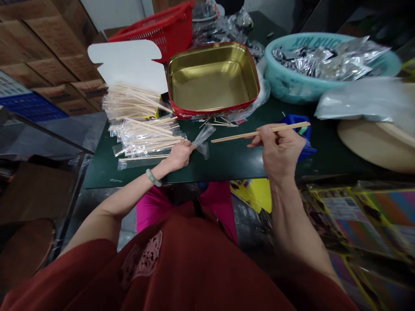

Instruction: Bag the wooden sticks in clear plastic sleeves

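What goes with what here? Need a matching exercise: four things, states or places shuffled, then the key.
Things:
1. wooden sticks
2. clear sleeve
3. teal basin
4. red-and-gold tin

States or places:
A. holds silvery packets
B. pinched in the left hand
C. open, almost bare inside
D. gripped in the right hand, held level above the table

Pairs: 1-D, 2-B, 3-A, 4-C
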A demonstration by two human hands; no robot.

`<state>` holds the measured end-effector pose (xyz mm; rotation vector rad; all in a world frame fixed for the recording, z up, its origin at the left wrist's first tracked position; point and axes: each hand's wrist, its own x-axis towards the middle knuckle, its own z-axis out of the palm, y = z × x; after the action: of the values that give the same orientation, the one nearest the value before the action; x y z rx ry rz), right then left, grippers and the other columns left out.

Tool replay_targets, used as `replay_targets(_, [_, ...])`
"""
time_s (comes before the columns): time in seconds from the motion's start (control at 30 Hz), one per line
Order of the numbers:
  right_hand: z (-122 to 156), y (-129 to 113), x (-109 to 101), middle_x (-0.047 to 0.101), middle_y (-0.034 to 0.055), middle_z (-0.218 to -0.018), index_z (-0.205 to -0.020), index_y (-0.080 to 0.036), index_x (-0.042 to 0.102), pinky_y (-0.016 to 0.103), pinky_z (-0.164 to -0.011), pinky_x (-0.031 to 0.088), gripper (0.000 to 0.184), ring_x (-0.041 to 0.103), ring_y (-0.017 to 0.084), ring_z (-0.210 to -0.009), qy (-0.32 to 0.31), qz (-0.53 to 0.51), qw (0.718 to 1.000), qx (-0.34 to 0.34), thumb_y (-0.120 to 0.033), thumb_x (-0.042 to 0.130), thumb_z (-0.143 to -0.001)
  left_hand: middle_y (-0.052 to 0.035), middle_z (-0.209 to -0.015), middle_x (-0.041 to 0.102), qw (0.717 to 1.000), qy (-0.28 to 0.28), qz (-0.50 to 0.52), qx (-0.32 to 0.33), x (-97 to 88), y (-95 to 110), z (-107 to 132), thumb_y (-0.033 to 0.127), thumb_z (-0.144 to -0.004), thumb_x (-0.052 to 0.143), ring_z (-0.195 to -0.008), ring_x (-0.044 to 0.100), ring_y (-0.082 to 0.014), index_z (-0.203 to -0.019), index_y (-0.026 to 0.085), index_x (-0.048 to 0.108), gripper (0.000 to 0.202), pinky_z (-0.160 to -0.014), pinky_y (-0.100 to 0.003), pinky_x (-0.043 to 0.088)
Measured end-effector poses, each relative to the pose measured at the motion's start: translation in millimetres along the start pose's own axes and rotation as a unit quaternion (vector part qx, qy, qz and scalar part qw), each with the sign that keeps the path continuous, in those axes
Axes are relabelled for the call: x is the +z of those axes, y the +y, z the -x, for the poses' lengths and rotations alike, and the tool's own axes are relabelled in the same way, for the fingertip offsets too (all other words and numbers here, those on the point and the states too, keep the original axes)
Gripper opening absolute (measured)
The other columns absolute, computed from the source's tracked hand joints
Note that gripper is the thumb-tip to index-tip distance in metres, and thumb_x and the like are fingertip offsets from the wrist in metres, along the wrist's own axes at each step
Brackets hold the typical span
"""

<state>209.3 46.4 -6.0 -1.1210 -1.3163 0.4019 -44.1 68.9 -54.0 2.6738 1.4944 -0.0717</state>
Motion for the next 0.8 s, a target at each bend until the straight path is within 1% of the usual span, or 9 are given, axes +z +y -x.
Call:
replay_targets(0.13, [6, -3, 11, 0.059, -0.0041, -0.056, -0.072, -0.022, 0.060, 0.023, -0.047, 0.053, 0.018, 0.059, 0.010, -0.047, -0.037, 0.018, 0.999, 0.001, -0.032, 0.058, -0.087, -0.0110, -0.100, 0.063, 0.996, 0.003, 0.053, 0.074, 1.2, -8, 1, -0.001, -0.072, 0.041, -0.089, 0.059, -0.0199, -0.117, 0.012, 0.060, 0.051, -0.074, -0.029, 0.047])
replay_targets(0.27, [14, 0, 12, 0.059, -0.0043, -0.056, -0.073, -0.022, 0.059, 0.023, -0.047, 0.052, 0.018, 0.059, 0.010, -0.047, -0.064, 0.037, 0.997, -0.003, -0.030, 0.056, -0.088, -0.0103, -0.097, 0.064, 0.989, 0.025, 0.054, 0.139, -1.1, -13, 15, 0.001, -0.073, 0.042, -0.087, 0.057, -0.0187, -0.119, 0.012, 0.058, 0.050, -0.074, -0.028, 0.047])
replay_targets(0.37, [17, 9, 15, 0.058, -0.0043, -0.055, -0.072, -0.021, 0.057, 0.022, -0.046, 0.051, 0.019, 0.059, 0.010, -0.047, -0.063, 0.043, 0.997, 0.018, -0.031, 0.056, -0.088, -0.0099, -0.095, 0.064, 0.989, 0.027, 0.014, 0.145, 0.5, -13, 23, 0.001, -0.075, 0.042, -0.085, 0.055, -0.0181, -0.118, 0.011, 0.059, 0.048, -0.074, -0.029, 0.046])
replay_targets(0.47, [16, 19, 16, 0.057, -0.0040, -0.054, -0.072, -0.022, 0.057, 0.023, -0.046, 0.051, 0.019, 0.059, 0.011, -0.047, -0.047, 0.050, 0.997, 0.041, -0.032, 0.056, -0.087, -0.0101, -0.096, 0.063, 0.989, 0.012, -0.003, 0.147, 0.3, -12, 27, 0.002, -0.077, 0.041, -0.085, 0.053, -0.0191, -0.117, 0.012, 0.061, 0.046, -0.076, -0.031, 0.045])
replay_targets(0.57, [12, 23, 14, 0.057, -0.0037, -0.055, -0.074, -0.022, 0.056, 0.025, -0.046, 0.050, 0.018, 0.059, 0.012, -0.047, -0.041, 0.076, 0.995, 0.042, -0.034, 0.056, -0.087, -0.0124, -0.102, 0.061, 0.987, -0.004, -0.004, 0.160, -7.6, -11, 28, 0.011, -0.083, 0.045, -0.092, 0.052, -0.0225, -0.108, 0.013, 0.066, 0.033, -0.079, -0.034, 0.045])
replay_targets(0.63, [10, 23, 13, 0.059, -0.0029, -0.057, -0.075, -0.022, 0.057, 0.026, -0.048, 0.050, 0.017, 0.058, 0.012, -0.047, -0.045, 0.101, 0.993, 0.036, -0.034, 0.055, -0.088, -0.0133, -0.103, 0.060, 0.983, -0.003, 0.005, 0.182, -16.7, -9, 26, 0.025, -0.087, 0.051, -0.092, 0.051, -0.0235, -0.096, 0.013, 0.068, 0.023, -0.080, -0.036, 0.044])
replay_targets(0.7, [9, 22, 12, 0.062, -0.0012, -0.059, -0.076, -0.023, 0.058, 0.027, -0.050, 0.050, 0.016, 0.059, 0.013, -0.050, -0.052, 0.124, 0.991, 0.026, -0.033, 0.054, -0.088, -0.0130, -0.100, 0.060, 0.979, 0.020, 0.027, 0.199, -25.5, -5, 18, 0.038, -0.091, 0.050, -0.089, 0.052, -0.0221, -0.086, 0.012, 0.068, 0.032, -0.079, -0.035, 0.043])
replay_targets(0.73, [8, 22, 12, 0.063, -0.0002, -0.061, -0.076, -0.024, 0.058, 0.028, -0.052, 0.050, 0.016, 0.060, 0.014, -0.052, -0.056, 0.135, 0.989, 0.021, -0.033, 0.054, -0.088, -0.0124, -0.098, 0.061, 0.978, 0.035, 0.042, 0.204, -28.5, -2, 12, 0.040, -0.094, 0.046, -0.087, 0.052, -0.0208, -0.084, 0.012, 0.067, 0.036, -0.078, -0.033, 0.043])
replay_targets(0.8, [6, 21, 12, 0.063, 0.0015, -0.062, -0.076, -0.025, 0.059, 0.030, -0.054, 0.050, 0.015, 0.061, 0.016, -0.055, -0.068, 0.157, 0.985, 0.014, -0.032, 0.053, -0.089, -0.0105, -0.091, 0.061, 0.974, 0.051, 0.069, 0.209, -30.0, 6, -6, 0.032, -0.098, 0.038, -0.085, 0.054, -0.0182, -0.085, 0.013, 0.067, 0.037, -0.075, -0.030, 0.042])
